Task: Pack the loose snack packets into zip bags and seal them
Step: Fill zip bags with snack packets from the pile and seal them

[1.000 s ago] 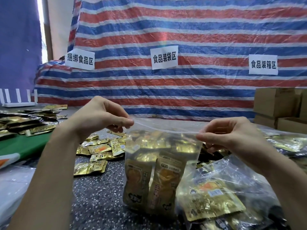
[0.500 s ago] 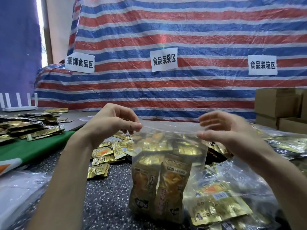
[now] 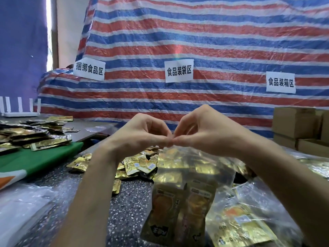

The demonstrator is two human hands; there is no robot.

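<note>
Clearly the sealing step: left hand (image 3: 140, 138) and right hand (image 3: 204, 134) meet fingertip to fingertip, pinching the top middle of the zip bag (image 3: 187, 175), which hangs below them holding gold snack packets (image 3: 167, 211); next, I judge, each pinch must slide outward along the zip

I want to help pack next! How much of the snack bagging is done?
Done: a filled bag lies at the right, and the zip bag in hand already holds gold packets. In hand: the left hand and right hand pinch its top edge together at the middle. Left: loose packets on the table and a heap at the far left.
</note>
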